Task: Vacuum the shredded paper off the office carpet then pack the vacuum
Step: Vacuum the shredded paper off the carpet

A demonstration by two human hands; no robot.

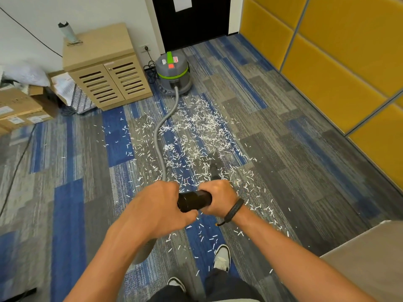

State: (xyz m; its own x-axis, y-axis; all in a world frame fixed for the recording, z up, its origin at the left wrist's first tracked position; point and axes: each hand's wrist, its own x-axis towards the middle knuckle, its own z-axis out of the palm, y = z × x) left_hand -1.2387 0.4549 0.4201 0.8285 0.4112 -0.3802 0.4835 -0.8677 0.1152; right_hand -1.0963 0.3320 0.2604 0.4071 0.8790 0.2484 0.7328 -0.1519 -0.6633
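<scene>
Shredded paper (196, 136) covers the carpet (283, 149) in a wide patch, from just in front of the vacuum (173, 73) down to the person's shoes (222, 257). Densest in the middle of the floor, thinner toward the edges and near the feet. No cleared strip is visible inside the patch.

Progress, judged: cleaning is at or near its start; nearly all the paper is left to pick up. Packing the vacuum is not begun.

Grip: left hand (157, 205) is wrapped around the hose end, right hand (218, 196) is wrapped around the black tube (195, 200); both clenched on the piece between them. A dark nozzle (213, 171) points down at the carpet just beyond the right hand. Whether the hands are joining the parts or only steering cannot be told.

Vacuum: grey canister with a green band and handle, standing upright by the black door (192, 18), beside the wooden cabinet (104, 68). Grey hose (161, 131) runs from its front in a long curve over the paper to the left hand. Cord goes to the wall socket (145, 48); appears plugged in.

Paper pieces: short, thin, white strips, lying flat and loose.
</scene>
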